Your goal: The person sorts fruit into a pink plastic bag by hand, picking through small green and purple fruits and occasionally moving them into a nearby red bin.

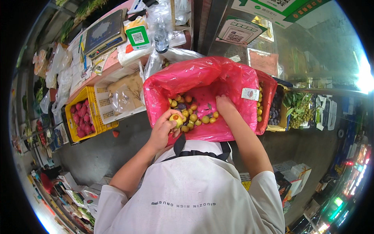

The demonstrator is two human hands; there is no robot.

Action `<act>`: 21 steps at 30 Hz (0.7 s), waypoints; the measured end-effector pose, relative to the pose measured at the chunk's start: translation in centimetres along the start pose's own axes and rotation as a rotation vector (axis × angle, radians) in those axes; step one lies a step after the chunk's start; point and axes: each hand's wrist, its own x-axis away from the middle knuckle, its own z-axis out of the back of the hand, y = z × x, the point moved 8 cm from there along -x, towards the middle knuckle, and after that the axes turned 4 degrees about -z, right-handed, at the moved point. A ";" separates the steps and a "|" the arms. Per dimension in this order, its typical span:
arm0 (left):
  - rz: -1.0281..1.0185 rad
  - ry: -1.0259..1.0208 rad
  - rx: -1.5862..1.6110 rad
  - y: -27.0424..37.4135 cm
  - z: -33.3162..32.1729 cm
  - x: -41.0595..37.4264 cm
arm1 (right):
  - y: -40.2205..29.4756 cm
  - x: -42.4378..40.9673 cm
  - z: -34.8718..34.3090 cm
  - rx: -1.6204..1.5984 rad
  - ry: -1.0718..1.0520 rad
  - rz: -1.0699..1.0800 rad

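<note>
A bin lined with a red plastic bag (190, 76) lies in front of me, with several yellow-green and reddish plums (193, 118) on its floor, mostly at the left and near side. Among them are some darker fruits and bits of leaf. My left hand (167, 127) grips one yellow-green fruit (176, 118) with a reddish-brown spot, held over the bin's near left corner. Inside the bin, towards the right, my right hand (225, 104) reaches down against the liner; its fingertips are hidden, so whether it holds anything is unclear. A small label (250, 94) sits on the liner's right side.
Left of the bin are a white plastic crate (108, 118) and a yellow crate (96, 128) of dragon fruit. A scale (104, 33) and a payment-code stand (139, 38) rest on the counter. To the right are dark fruits (274, 109) and leafy bunches of small fruit (301, 117).
</note>
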 end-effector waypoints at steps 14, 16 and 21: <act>0.072 -0.039 0.097 0.0 -1.1 1.4 | -8.6 17.0 13.4 -1.815 -0.440 0.530; 0.067 -0.091 0.083 1.2 -2.1 1.1 | -9.8 18.0 14.1 -1.920 -0.500 0.563; -0.004 -0.150 0.105 2.9 -3.7 0.9 | -10.5 18.1 13.7 -2.237 -0.708 0.521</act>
